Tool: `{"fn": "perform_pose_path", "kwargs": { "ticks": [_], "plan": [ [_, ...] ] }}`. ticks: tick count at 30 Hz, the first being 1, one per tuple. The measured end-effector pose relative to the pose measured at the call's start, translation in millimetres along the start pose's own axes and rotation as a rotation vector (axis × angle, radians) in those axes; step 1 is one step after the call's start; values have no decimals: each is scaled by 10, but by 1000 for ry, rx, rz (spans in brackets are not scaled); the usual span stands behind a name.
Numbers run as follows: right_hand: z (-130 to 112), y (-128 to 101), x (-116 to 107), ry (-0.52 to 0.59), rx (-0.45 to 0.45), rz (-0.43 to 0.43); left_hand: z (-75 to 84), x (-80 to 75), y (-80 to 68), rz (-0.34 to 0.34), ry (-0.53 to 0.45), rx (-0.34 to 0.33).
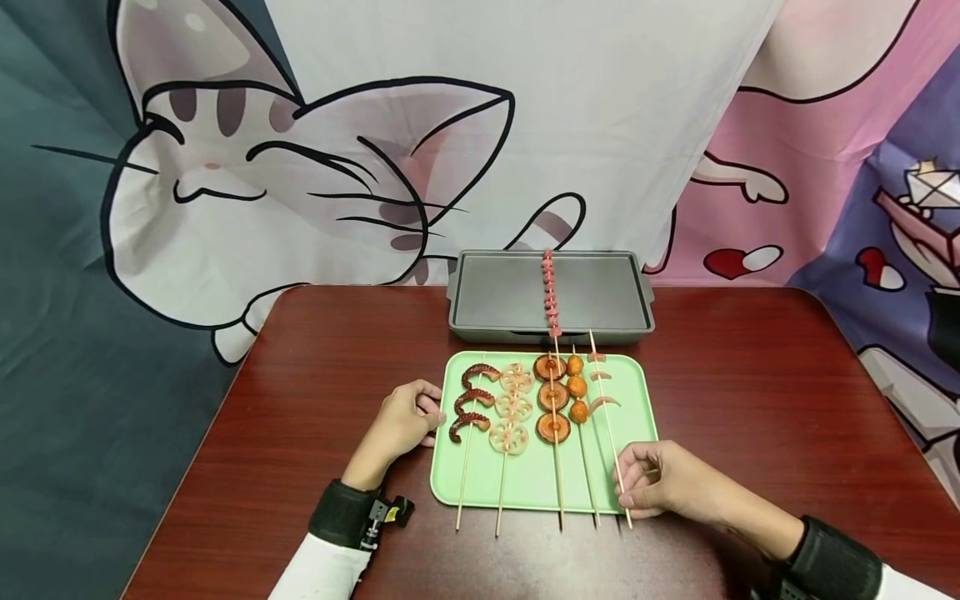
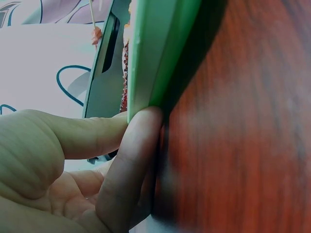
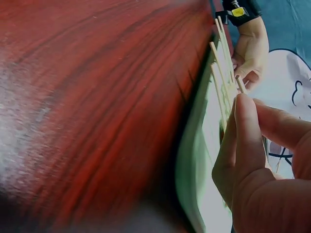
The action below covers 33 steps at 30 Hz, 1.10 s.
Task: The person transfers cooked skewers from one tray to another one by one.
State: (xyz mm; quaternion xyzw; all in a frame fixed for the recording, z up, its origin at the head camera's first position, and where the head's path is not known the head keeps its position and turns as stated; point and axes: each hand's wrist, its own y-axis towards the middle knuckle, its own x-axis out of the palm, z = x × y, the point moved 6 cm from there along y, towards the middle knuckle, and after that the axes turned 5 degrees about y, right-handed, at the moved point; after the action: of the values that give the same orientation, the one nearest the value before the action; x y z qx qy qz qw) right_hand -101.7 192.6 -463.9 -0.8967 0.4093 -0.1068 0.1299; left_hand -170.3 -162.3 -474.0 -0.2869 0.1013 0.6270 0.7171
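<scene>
A green tray [image 1: 528, 487] lies on the red-brown table and carries several skewers: octopus [image 1: 472, 400], lotus root [image 1: 512, 408], orange discs [image 1: 552, 396], brown balls [image 1: 576, 387] and shrimp [image 1: 604, 406]. My left hand [image 1: 408, 417] holds the tray's left rim [image 2: 155, 53], its fingers [image 2: 129, 160] pressed against the edge. My right hand [image 1: 637, 485] pinches the lower end of the shrimp skewer's stick [image 3: 240, 83] at the tray's front right [image 3: 192, 145]. The right fingers [image 3: 243, 126] are curled round the stick.
A grey griddle pan [image 1: 495, 292] stands behind the tray with one pink skewer [image 1: 550, 287] lying across it. Bare table [image 1: 750, 392] lies on both sides. A cartoon cat cloth hangs behind. The skewer ends overhang the tray's front edge.
</scene>
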Motion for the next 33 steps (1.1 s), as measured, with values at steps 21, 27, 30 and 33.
{"fn": "perform_pose_path", "kwargs": {
  "ticks": [21,27,30,33],
  "plan": [
    [168,-57,35,37,80,42,-38,9,7,-5,-10,6],
    [159,-61,21,58,81,57,-54,17,24,-8,-24,9],
    [159,-66,10,63,87,70,-61,15,29,-6,-24,7],
    [160,-69,2,66,92,84,-65,10,32,-1,-22,9]
  ]
}}
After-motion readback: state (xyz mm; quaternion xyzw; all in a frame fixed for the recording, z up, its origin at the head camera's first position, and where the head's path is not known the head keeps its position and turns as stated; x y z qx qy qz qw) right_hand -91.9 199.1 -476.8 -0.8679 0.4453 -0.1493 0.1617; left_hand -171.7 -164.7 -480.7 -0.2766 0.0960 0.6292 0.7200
